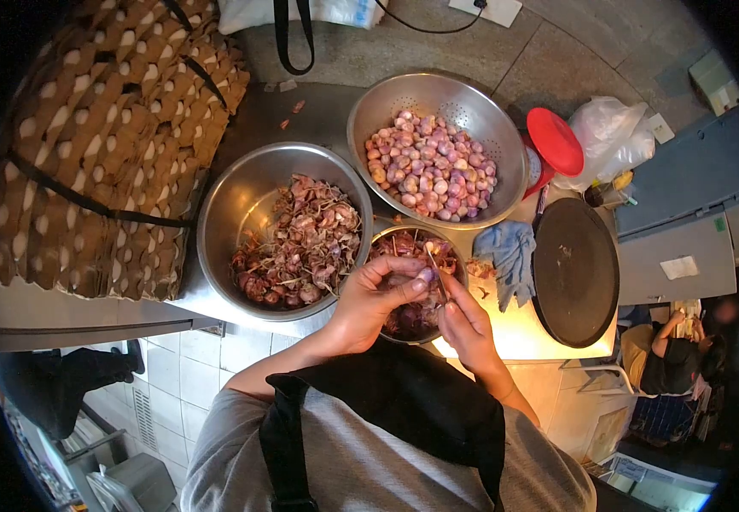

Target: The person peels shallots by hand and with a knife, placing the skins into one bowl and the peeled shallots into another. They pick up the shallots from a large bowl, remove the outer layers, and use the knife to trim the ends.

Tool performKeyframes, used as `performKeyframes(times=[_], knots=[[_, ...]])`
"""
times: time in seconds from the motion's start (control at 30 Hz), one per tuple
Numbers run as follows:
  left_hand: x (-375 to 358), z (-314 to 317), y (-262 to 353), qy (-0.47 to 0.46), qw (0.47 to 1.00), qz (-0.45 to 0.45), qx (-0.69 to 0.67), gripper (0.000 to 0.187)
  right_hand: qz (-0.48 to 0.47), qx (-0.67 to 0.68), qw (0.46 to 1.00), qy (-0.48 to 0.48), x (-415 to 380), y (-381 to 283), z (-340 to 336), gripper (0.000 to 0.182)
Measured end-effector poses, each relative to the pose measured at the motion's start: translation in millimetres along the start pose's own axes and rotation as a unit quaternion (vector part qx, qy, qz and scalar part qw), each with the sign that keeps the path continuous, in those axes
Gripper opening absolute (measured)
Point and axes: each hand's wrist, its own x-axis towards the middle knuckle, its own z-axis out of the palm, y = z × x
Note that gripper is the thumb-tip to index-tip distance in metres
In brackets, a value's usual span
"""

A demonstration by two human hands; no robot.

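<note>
My left hand (368, 299) is closed, pinching a small shallot (425, 275) between thumb and fingertips. In my right hand (467, 326) is a small knife (436, 266), its blade close against that shallot. Both hands are above a smaller steel bowl (462, 260) of reddish skins, which they partly hide. To the left stands a large steel bowl (216, 205) with unpeeled shallots and a heap of dry skins (310, 224). Behind my hands, a steel colander (506, 128) contains many peeled, pinkish shallots (429, 166).
Stacked egg trays (105, 154) with black straps fill the left side. On the right lie a blue cloth (506, 254) and a round dark tray (576, 273). A red lid (555, 141) and plastic bags (608, 136) stand behind. Another person (677, 363) sits at far right.
</note>
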Motion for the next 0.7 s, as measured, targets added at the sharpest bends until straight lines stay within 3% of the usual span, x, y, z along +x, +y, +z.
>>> performKeyframes(times=[0.1, 0.17, 0.3, 0.37, 0.47, 0.63, 0.7], knots=[[1, -4, -5, -0.012, 1.0, 0.015, -0.004, 0.018, -0.122, -0.135, 0.983, 0.008, 7, 14, -2, 0.041], [1, -5, -6, -0.014, 1.0, 0.016, -0.003, 0.017, -0.154, -0.201, 0.967, 0.016, 8, 16, -3, 0.041], [-1, -1, -2, -0.006, 1.0, 0.007, -0.002, 0.016, -0.034, -0.07, 0.997, 0.004, 2, 6, -1, 0.041], [-1, -2, -3, -0.008, 1.0, 0.009, -0.003, 0.017, -0.027, -0.051, 0.998, 0.001, 2, 5, 0, 0.041], [-1, -1, -1, -0.009, 1.0, 0.004, 0.003, 0.018, -0.094, -0.097, 0.991, 0.002, 5, 7, 2, 0.04], [-1, 1, 0, -0.014, 1.0, -0.004, 0.005, 0.017, -0.082, 0.038, 0.996, -0.006, 7, 8, -1, 0.041], [-1, 3, 1, 0.001, 1.0, 0.002, 0.026, 0.016, -0.078, 0.002, 0.997, 0.004, 4, 1, -1, 0.042]])
